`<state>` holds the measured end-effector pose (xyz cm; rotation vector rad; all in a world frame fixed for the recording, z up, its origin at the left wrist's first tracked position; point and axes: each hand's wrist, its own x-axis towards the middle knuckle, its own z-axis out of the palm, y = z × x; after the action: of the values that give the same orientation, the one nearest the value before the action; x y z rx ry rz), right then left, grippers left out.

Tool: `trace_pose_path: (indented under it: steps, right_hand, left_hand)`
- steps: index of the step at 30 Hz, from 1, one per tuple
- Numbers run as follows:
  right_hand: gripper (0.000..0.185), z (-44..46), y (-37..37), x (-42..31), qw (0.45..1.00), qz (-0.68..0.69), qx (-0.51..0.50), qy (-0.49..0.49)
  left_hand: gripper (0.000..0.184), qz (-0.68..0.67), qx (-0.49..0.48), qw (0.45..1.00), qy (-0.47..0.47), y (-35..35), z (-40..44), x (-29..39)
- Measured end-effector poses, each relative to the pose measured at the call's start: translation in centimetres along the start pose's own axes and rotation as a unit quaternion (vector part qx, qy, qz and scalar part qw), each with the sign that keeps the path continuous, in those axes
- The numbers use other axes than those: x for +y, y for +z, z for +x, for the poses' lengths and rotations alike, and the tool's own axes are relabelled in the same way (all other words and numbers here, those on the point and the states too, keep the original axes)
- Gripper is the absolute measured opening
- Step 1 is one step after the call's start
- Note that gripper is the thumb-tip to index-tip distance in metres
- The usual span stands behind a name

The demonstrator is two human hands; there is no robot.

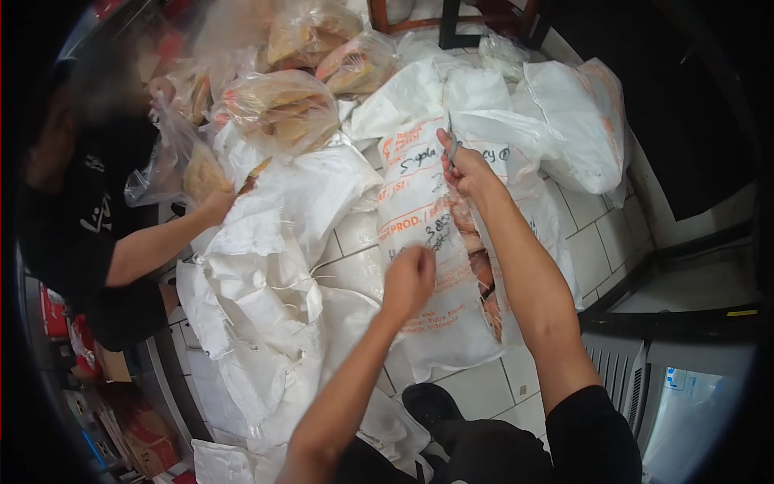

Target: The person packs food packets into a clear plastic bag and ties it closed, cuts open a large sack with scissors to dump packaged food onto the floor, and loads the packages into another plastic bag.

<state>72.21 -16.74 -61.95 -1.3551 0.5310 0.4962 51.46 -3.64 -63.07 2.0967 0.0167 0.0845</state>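
A white woven sack (439, 331) with orange print and black handwriting lies in front of me. A long slit runs down its front, and reddish-brown contents (490, 302) show through. My right hand (466, 171) is closed near the sack's upper end, around a small grey tool (453, 147) that looks like scissors, partly hidden by my fingers. Lower down, left of the slit, my left hand (409, 282) is closed with its fingertips at the sack's surface, seemingly pinching the plastic weave.
At left, a co-worker (113, 218) in black handles a clear bag (197, 177) and a brown piece. Several clear bags of tan pieces (278, 109) lie behind. Flattened white sacks (258, 323) cover the tiles to my left; a full white sack (576, 125) stands back right.
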Motion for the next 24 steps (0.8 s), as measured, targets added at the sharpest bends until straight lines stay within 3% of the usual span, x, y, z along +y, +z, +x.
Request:
trace_pose_path:
  steps: [2, 3, 5, 7, 11, 14, 17, 18, 19, 20, 21, 23, 24]
  right_hand:
    - [0.053, 0.8, 0.4, -1.0, 0.999, -0.023, 0.028, -0.020]
    - [0.052, 1.1, 0.3, -1.3, 1.000, -0.016, 0.022, 0.005]
    - [0.046, 0.1, 1.4, -2.6, 0.998, 0.050, 0.012, 0.044]
    - [0.045, 2.6, 1.1, -2.7, 1.000, 0.022, 0.015, 0.009]
    - [0.040, 3.9, -0.3, -1.6, 0.999, -0.006, 0.028, -0.023]
    - [0.033, -1.9, -0.9, -0.2, 0.985, 0.128, -0.100, -0.059]
    - [0.025, 2.9, -7.8, 7.3, 0.906, 0.272, -0.247, 0.212]
    - [0.022, -5.1, -5.9, 8.6, 0.961, 0.188, -0.200, 0.030]
    - [0.026, -13.7, -3.9, 7.5, 0.991, -0.001, -0.128, -0.033]
    - [0.029, -18.1, -3.7, 7.4, 0.957, -0.251, -0.095, -0.106]
    - [0.029, -22.3, -3.8, 5.7, 0.956, -0.252, -0.086, -0.121]
    - [0.035, -30.4, -4.4, 3.5, 0.874, -0.449, -0.051, -0.181]
    - [0.047, -33.1, -5.8, 1.0, 0.823, -0.498, -0.028, -0.271]
  left_hand:
    - [0.024, -0.014, -0.035, 0.996, -0.079, -1.4, -6.3, 0.7]
    - [0.024, -0.058, -0.038, 0.992, -0.103, -2.1, -9.9, 0.8]
    - [0.024, -0.020, -0.064, 0.984, -0.164, -3.5, -17.1, 0.2]
    - [0.023, -0.036, -0.093, 0.964, -0.246, -5.0, -23.1, -0.2]
    - [0.025, -0.066, -0.038, 0.957, -0.280, -8.4, -26.0, 1.3]
    - [0.025, -0.029, 0.050, 0.964, -0.259, -9.7, -27.4, 0.2]
    - [0.029, 0.006, 0.073, 0.961, -0.266, -9.5, -29.7, -3.4]
    - [0.029, -0.002, 0.069, 0.968, -0.240, -9.7, -29.2, -3.3]
    - [0.029, 0.007, 0.055, 0.967, -0.249, -10.0, -28.9, -2.9]
    - [0.030, 0.016, 0.044, 0.964, -0.262, -10.2, -28.9, -2.7]
    - [0.030, 0.010, 0.045, 0.968, -0.245, -10.2, -28.4, -2.9]
    - [0.030, -0.017, 0.060, 0.969, -0.240, -9.7, -27.5, -3.8]
    - [0.030, -0.021, 0.055, 0.972, -0.226, -9.6, -27.3, -4.2]
